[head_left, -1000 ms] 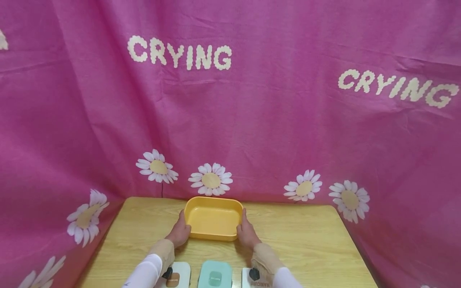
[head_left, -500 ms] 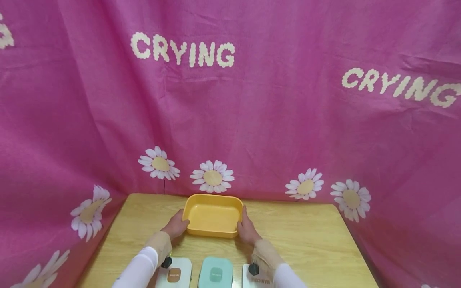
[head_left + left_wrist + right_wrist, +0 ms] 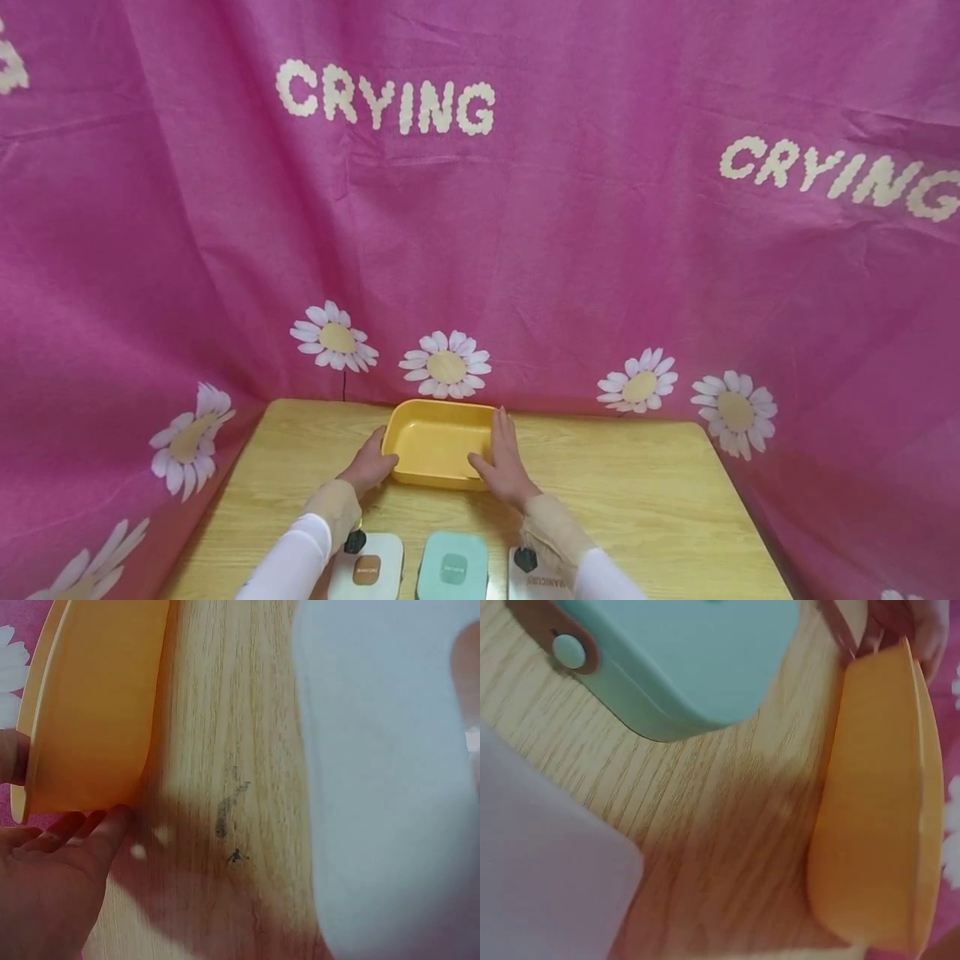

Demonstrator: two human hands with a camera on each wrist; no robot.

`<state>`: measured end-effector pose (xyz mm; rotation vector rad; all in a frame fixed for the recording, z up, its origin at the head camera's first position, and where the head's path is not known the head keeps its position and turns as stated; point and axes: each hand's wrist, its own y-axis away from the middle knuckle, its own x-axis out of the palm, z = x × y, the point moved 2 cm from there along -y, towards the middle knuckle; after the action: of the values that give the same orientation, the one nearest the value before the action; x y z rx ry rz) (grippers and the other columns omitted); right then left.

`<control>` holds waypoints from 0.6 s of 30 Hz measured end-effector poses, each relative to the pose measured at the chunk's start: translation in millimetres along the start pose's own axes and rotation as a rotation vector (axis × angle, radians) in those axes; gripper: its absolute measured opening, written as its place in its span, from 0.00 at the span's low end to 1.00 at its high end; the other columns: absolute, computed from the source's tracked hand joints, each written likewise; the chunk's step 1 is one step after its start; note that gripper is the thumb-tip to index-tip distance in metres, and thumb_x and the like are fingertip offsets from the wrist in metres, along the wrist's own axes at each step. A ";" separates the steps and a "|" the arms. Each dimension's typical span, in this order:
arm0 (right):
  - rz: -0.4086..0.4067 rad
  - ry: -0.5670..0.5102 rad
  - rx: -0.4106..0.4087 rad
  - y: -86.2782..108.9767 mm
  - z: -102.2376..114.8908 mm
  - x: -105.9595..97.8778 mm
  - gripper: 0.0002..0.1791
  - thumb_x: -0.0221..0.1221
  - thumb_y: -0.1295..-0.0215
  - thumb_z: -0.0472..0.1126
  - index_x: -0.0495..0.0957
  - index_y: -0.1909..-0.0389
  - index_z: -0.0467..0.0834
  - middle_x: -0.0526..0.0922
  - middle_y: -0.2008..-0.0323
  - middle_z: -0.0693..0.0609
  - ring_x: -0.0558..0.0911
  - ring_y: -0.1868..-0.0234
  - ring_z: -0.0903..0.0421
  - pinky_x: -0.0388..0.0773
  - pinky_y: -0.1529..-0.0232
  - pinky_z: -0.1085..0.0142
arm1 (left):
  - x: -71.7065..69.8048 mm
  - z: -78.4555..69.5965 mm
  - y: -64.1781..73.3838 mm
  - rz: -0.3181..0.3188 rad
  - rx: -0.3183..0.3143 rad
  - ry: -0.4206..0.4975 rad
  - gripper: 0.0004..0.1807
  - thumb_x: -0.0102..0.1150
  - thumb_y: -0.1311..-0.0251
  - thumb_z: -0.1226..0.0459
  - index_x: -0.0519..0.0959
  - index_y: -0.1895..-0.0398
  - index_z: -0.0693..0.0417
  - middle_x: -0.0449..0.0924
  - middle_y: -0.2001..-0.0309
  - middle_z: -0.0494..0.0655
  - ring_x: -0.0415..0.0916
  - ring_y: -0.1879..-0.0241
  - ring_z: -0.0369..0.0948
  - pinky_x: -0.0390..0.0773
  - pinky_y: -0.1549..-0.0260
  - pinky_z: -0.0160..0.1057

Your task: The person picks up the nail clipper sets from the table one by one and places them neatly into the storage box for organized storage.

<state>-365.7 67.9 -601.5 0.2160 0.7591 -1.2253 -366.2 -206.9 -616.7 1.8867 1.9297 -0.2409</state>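
A yellow rectangular plastic tray [image 3: 437, 481] with nothing in it sits near the far edge of the wooden table. My left hand [image 3: 369, 464] holds its left end, thumb over the rim. In the left wrist view, the fingers [image 3: 105, 834] of that hand lie against the outer side of the tray [image 3: 97, 697]. At the tray's right end is my right hand [image 3: 507, 468], its fingers straight and together, thumb spread toward the tray's inside. Whether it touches the wall is hard to tell.
Nearer me stand a white box with a brown label [image 3: 365, 570], a teal box [image 3: 453, 568] and a white box with lettering [image 3: 540, 579]. The teal box [image 3: 697, 660] has a brown handle. A pink curtain [image 3: 525, 250] hangs behind the wooden table [image 3: 615, 500].
My right hand has loosened from the tray's right end, its fingers straightening and shifting slightly left over the rim. The left hand keeps its hold. The head view has tilted slightly.
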 end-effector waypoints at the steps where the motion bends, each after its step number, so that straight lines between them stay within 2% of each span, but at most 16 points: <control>1: -0.004 0.016 -0.025 0.2 4.0 0.1 0.53 0.58 0.28 0.48 0.38 0.20 0.25 0.38 0.18 0.27 0.39 0.19 0.29 0.41 0.21 0.34 | -0.2 0.1 0.4 -0.005 0.001 -0.013 0.42 0.54 0.43 0.75 0.55 0.22 0.73 0.68 0.30 0.72 0.71 0.38 0.57 0.71 0.32 0.57; 5: -0.002 0.045 -0.091 3.4 23.6 2.2 0.56 0.64 0.33 0.51 0.44 0.20 0.25 0.45 0.19 0.27 0.46 0.19 0.29 0.47 0.23 0.33 | -0.7 -0.2 2.6 -0.028 0.005 -0.031 0.40 0.56 0.45 0.73 0.60 0.25 0.75 0.74 0.35 0.70 0.74 0.43 0.54 0.76 0.38 0.52; 7: 0.026 0.053 -0.108 6.5 35.8 3.8 0.58 0.67 0.36 0.53 0.46 0.19 0.28 0.49 0.19 0.29 0.49 0.19 0.31 0.51 0.23 0.33 | -1.2 -0.8 4.0 -0.033 0.012 -0.027 0.39 0.57 0.46 0.73 0.62 0.27 0.76 0.76 0.38 0.69 0.75 0.46 0.53 0.78 0.41 0.50; 11: 0.129 0.080 -0.154 14.2 59.0 11.4 0.59 0.69 0.39 0.58 0.49 0.18 0.34 0.53 0.19 0.34 0.54 0.19 0.36 0.54 0.23 0.36 | -1.6 -1.5 6.9 -0.035 0.021 0.002 0.39 0.58 0.47 0.73 0.64 0.28 0.76 0.78 0.40 0.67 0.77 0.48 0.51 0.79 0.45 0.47; 18: 0.297 0.196 -0.274 28.8 82.3 34.2 0.62 0.72 0.43 0.63 0.53 0.19 0.35 0.60 0.21 0.37 0.60 0.21 0.43 0.60 0.23 0.43 | -2.5 -2.8 8.2 -0.039 0.018 0.037 0.42 0.61 0.50 0.74 0.65 0.27 0.73 0.77 0.38 0.67 0.77 0.49 0.51 0.81 0.48 0.44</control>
<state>-301.6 7.8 -569.0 0.2156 1.0168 -0.8166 -358.7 -207.5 -611.7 1.8791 1.9968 -0.2372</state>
